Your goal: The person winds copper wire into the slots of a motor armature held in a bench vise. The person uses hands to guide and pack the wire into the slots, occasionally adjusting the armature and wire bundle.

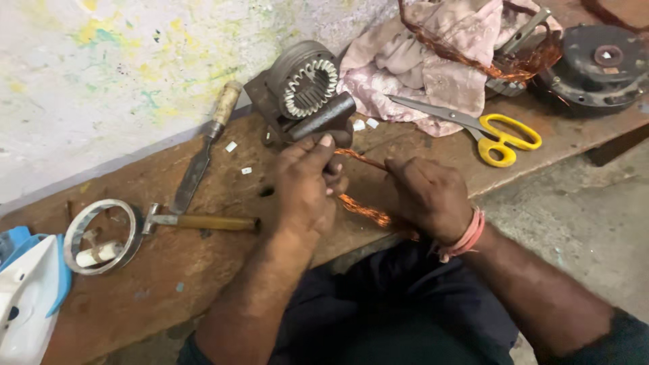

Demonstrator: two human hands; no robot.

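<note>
Worktop [203,263]: we are working on worn brown wood under a paint-flecked wall [101,74]
Left hand [307,186]: we are gripping a dark bar [323,117]
Right hand [429,196]: we are clenching copper wire [362,208] at the worktop's edge
Nearby: yellow scissors [497,135], hammer [203,221]

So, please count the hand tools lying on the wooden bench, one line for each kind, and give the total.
Scissors with yellow handles: 1
Chisel with wooden handle: 1
Hammer with wooden handle: 1
Total: 3
The dark cylindrical tool in the left hand is not counted.
</note>
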